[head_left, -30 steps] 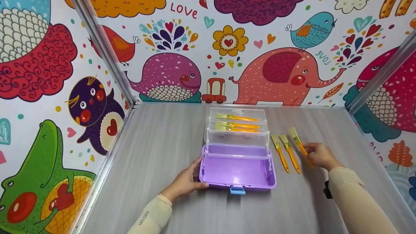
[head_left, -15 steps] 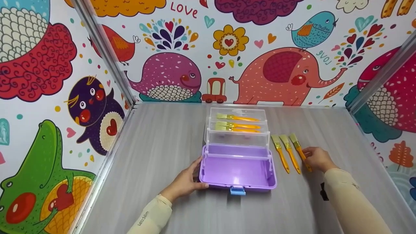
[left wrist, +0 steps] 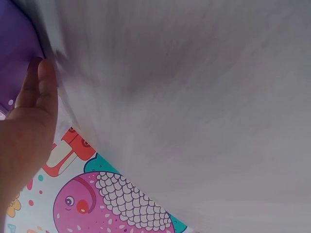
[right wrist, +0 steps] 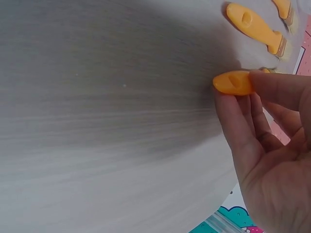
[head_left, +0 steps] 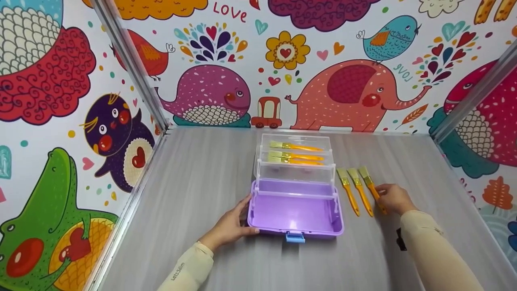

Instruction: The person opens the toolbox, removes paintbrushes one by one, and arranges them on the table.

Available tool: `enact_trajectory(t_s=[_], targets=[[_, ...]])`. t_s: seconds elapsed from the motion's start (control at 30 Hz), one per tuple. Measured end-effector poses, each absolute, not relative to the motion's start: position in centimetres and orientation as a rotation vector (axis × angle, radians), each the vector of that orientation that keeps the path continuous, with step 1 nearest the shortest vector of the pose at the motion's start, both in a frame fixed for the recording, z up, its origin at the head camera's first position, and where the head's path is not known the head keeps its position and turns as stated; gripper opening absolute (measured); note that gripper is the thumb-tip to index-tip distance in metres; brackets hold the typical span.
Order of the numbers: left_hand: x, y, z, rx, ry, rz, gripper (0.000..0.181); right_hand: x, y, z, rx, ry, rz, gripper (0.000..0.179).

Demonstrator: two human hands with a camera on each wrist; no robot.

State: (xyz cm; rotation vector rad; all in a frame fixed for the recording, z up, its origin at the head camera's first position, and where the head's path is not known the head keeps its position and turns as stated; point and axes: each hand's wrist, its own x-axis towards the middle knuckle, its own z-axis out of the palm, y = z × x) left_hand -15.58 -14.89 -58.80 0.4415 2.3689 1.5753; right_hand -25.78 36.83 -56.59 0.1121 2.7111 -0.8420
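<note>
A purple plastic box [head_left: 297, 212] stands open on the table, its clear tiers [head_left: 297, 173] folded out behind and a blue latch [head_left: 295, 237] in front. My left hand [head_left: 233, 224] rests at its left front corner, thumb by the front edge; in the left wrist view straight fingers touch the purple side wall. Right of the box, my right hand [head_left: 396, 199] pinches the orange handle of a paintbrush [head_left: 366, 177] between thumb and fingers. In the right wrist view the handle end [right wrist: 233, 83] shows between the fingertips. Its pale bristles point away from me.
Two matching paintbrushes, one nearer the box [head_left: 348, 192] and one in the middle [head_left: 360, 192], lie side by side. Several more paintbrushes [head_left: 297, 157] lie in the clear tiers. Printed cartoon walls [head_left: 339, 97] with metal edges surround the grey table [head_left: 194, 173].
My right hand has brought the paintbrush toward me and slightly left, into line beside the other two. My left hand and the box have stayed in place.
</note>
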Motion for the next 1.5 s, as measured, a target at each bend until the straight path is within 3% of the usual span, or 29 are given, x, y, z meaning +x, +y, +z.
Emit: enact_trajectory(t_s=[0.93, 1.5], targets=[[-15.41, -14.94, -58.51, 0.457, 2.367, 1.597, 0.106, -25.76, 36.37, -57.29, 0.241, 2.763, -0.747, 0.05], [-15.44, -14.89, -58.33, 0.448, 2.402, 1.544, 0.107, -25.35, 36.65, -56.59, 0.164, 2.776, -0.767, 0.049]])
